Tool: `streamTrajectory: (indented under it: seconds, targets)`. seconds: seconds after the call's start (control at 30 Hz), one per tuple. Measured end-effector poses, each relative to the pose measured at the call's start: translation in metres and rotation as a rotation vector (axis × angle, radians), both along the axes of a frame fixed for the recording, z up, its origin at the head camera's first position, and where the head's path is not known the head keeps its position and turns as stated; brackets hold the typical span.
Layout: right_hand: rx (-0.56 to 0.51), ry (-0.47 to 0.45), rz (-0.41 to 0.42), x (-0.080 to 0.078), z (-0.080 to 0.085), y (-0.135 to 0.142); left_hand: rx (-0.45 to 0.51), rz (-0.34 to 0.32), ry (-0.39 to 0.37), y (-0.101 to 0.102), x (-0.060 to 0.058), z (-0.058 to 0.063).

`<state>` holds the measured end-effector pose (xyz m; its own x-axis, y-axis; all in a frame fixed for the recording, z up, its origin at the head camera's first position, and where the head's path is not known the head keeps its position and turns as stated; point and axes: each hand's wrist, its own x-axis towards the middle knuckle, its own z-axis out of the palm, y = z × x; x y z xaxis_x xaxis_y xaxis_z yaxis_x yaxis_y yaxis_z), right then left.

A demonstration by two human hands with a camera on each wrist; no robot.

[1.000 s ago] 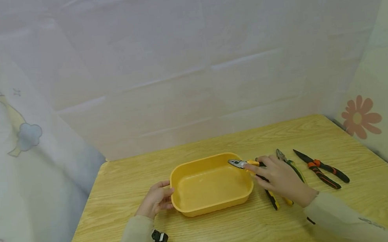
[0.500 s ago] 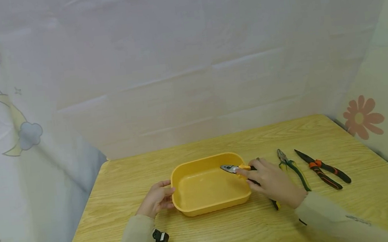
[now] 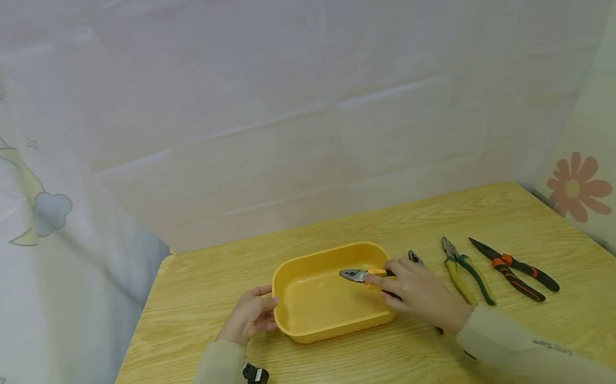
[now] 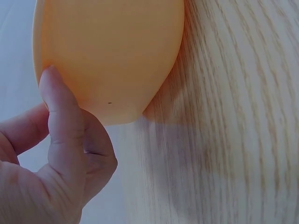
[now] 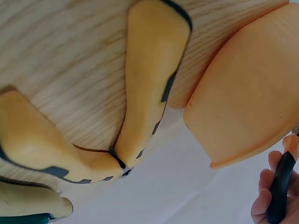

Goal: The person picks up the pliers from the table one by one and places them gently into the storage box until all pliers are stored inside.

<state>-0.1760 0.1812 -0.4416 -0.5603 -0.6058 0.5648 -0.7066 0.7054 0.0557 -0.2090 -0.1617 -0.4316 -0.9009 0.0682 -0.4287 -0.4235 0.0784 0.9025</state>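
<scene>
My left hand (image 3: 246,316) pinches the left rim of a yellow plastic tub (image 3: 320,306), thumb over the inside and fingers outside, as the left wrist view also shows. In my right hand (image 3: 422,292) are pliers (image 3: 353,275) with a grey metal head and yellow-orange and black handles. Their head points left over the inside of the tub, while the hand is at its right rim. A second pair of pliers (image 3: 415,258), mostly hidden under my right arm in the head view, lies on the table; its spread yellow handles (image 5: 152,60) fill much of the right wrist view.
To the right on the wooden table (image 3: 215,270) lie combination pliers (image 3: 454,272) with green and yellow handles. Beyond them are long-nose pliers (image 3: 500,259) with black and red handles. A small black device (image 3: 257,379) is beside my left sleeve. Fabric walls enclose the table.
My right hand has moved left and slightly down with the pliers, bringing their head farther over the tub. More of the green-handled pliers is uncovered. The left hand keeps its grip on the rim.
</scene>
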Motion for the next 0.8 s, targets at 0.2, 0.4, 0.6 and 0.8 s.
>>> streamTrajectory:
  seconds: [0.2,0.4,0.6,0.8]
  targets:
    - [-0.021,0.053,0.048,-0.004,-0.005,-0.003,0.002,-0.001,0.001,0.000,0.000,0.001]
    - [0.020,0.014,0.070,-0.007,-0.005,-0.007,0.003,-0.005,0.001,-0.001,0.000,0.001]
    - [0.053,-0.063,0.071,-0.008,-0.003,-0.013,-0.001,-0.012,0.003,-0.001,0.000,0.001]
    - [0.088,-0.148,0.077,-0.009,0.002,-0.019,0.002,-0.012,0.001,-0.001,0.000,0.000]
